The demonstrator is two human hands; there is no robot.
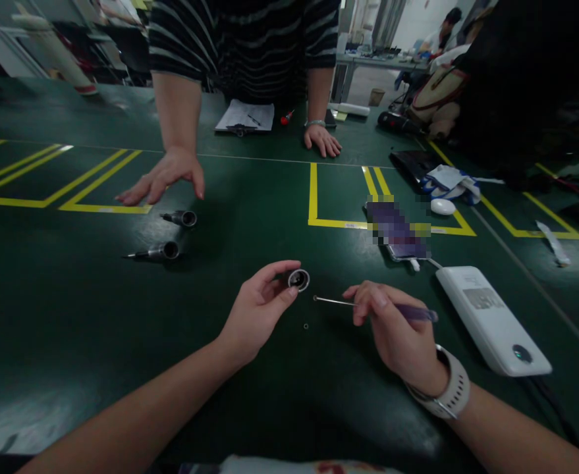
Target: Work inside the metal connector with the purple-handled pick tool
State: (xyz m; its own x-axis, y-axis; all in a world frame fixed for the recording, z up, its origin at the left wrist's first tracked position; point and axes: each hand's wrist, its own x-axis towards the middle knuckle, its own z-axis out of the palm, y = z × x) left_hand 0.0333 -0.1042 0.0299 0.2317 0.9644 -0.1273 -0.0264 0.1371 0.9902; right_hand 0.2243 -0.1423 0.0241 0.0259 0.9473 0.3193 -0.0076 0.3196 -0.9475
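Observation:
My left hand (257, 306) grips a short hollow metal cylinder (299, 280) between thumb and fingers, its round opening facing me. In my right hand (392, 326) is a slim screwdriver (336, 301) with a translucent purple handle. Its thin shaft points left, and a tiny round piece (315, 298) shows at the tip, a short gap from the cylinder. On the green table below lies a small ring or nut (305, 326). Two dark tapered parts with hollow round ends, one nearer (158, 251) and one farther (180, 218), lie to the left.
Across the table, a co-worker in a striped shirt rests one hand (323, 139) on it and holds the other hand (168, 174) above the tapered parts. To my right are a phone (398, 227), a white power bank (491, 319), a white oval case (442, 207) and gloves (450, 183). A clipboard (244, 117) lies behind.

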